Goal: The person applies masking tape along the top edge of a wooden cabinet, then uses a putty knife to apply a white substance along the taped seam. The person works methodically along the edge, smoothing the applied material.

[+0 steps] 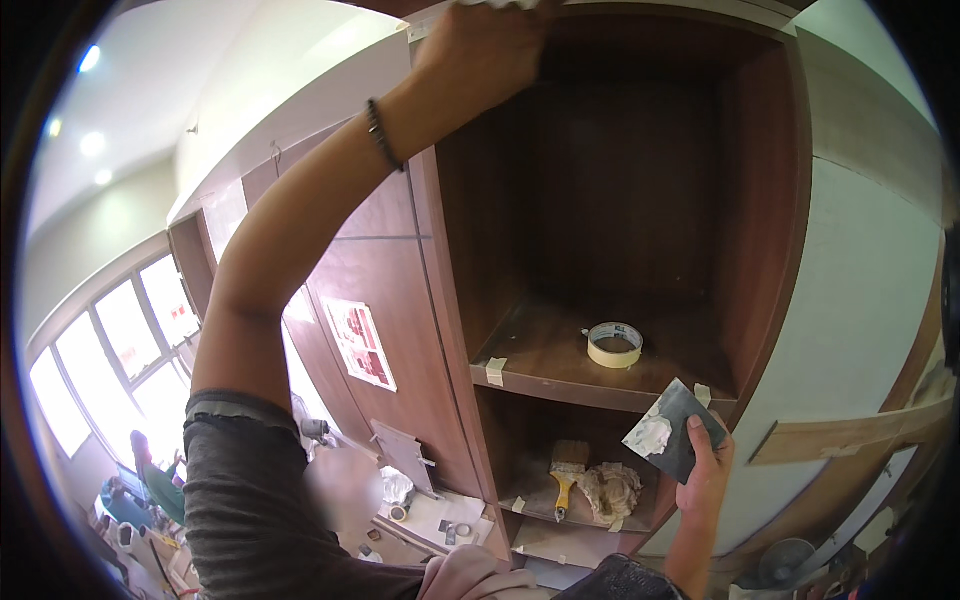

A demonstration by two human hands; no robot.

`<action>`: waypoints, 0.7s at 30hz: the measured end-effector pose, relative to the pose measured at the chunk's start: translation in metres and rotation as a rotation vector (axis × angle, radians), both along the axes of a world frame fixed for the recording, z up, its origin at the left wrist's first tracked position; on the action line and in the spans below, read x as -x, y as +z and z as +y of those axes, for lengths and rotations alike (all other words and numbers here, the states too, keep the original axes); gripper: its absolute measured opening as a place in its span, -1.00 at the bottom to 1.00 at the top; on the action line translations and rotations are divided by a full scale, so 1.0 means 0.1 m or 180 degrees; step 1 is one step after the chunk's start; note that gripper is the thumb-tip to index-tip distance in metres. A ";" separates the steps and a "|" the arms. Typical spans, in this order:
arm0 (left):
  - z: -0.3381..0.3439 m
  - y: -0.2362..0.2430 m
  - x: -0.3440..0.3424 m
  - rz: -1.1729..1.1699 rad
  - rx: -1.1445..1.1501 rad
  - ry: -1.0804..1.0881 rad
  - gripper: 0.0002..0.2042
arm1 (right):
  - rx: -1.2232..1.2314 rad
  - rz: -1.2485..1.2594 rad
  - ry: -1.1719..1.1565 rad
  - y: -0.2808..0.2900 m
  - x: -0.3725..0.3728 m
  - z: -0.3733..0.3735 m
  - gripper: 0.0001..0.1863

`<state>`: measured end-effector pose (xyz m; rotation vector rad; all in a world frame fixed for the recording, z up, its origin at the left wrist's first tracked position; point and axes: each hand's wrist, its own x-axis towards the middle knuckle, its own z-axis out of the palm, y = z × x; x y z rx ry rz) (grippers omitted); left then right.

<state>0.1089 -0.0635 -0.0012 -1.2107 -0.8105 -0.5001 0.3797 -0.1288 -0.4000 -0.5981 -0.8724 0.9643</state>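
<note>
My left arm is raised across the view, and my left hand is up at the top edge of the wooden cabinet. Its fingers are curled and partly cut off by the picture's rim, so what they hold is hidden. Lower right, my right hand grips a dark flat plate with thumb on top. A blob of white paste sits on that plate. Behind it, on the cabinet's upper shelf, lies a roll of masking tape.
A yellow-handled paintbrush and a crumpled rag lie on the lower shelf. Tape pieces stick to the shelf edges. A printed sheet hangs on the left panel. Another person is far left, near the windows.
</note>
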 end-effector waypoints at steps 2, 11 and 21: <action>0.01 0.11 -0.26 0.0451 -0.0028 -0.0296 -0.37 | -0.0002 0.0021 -0.0014 0.05 0.05 -0.03 -0.80; 0.20 0.38 -0.79 0.0679 -0.0044 -0.0518 -0.44 | -0.0076 -0.0032 0.0000 0.06 0.09 -0.02 -0.82; 0.11 0.23 0.01 0.0385 0.0029 -0.0361 -0.38 | -0.0121 -0.0064 0.0047 0.01 0.00 0.05 -0.81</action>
